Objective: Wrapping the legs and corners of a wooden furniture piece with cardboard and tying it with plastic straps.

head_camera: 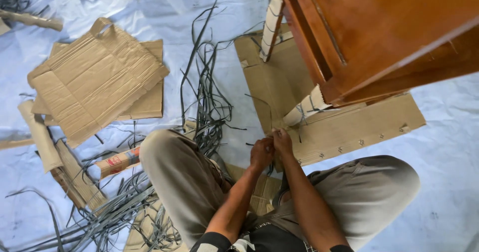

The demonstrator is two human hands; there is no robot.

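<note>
I squat on a pale plastic sheet, knees spread. My left hand and my right hand meet close together in front of me, fingers pinched on a thin dark strap at the cardboard-wrapped foot of a brown wooden furniture piece. The furniture stands on a flat cardboard sheet. A second wrapped leg rises further back. What exactly the fingers grip is partly hidden by the hands.
A tangle of dark plastic straps lies left of my hands, with more at bottom left. Flattened cardboard pieces lie at left. Cardboard rolls and a printed strip sit beside my left knee.
</note>
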